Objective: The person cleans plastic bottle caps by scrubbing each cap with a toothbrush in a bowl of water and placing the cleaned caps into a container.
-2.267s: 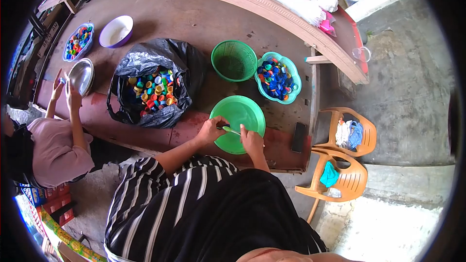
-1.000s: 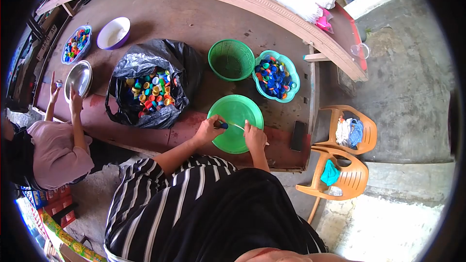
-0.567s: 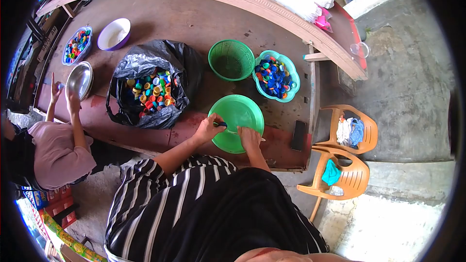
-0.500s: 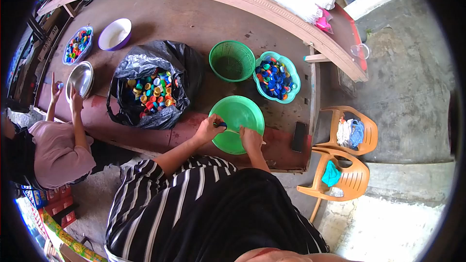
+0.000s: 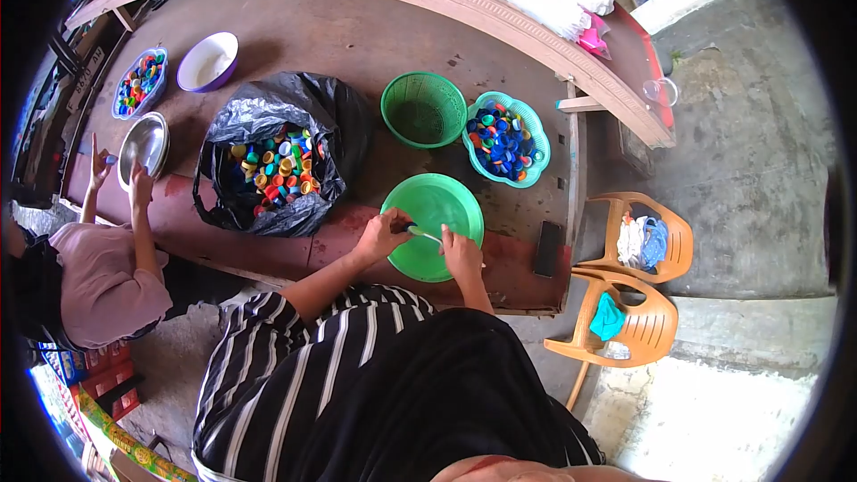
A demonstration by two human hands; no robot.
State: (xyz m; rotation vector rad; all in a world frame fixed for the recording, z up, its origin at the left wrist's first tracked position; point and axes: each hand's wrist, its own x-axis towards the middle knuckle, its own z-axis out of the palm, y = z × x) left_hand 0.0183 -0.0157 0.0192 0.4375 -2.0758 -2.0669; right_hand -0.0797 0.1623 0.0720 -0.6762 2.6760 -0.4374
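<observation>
My left hand is closed around a dark blue bottle cap, held over the left part of a green basin. From my right hand, closed in a grip over the basin's right side, a thin pale knife-like tool reaches across to the cap. Its tip is right at the cap, partly hidden by my left fingers. To the left of the basin, a black plastic bag gapes open, full of colourful bottle caps. Behind the basin stand a green mesh basket and a turquoise basket of mostly blue caps.
At the left, a person holds their hands near a metal bowl. Beyond are a basket of caps and a purple-white bowl. A phone lies by the table's right edge. Orange chairs with cloths stand to the right.
The tool in my right hand has come up against the cap in my left hand, and its shaft now shows between the hands. The view has shifted slightly.
</observation>
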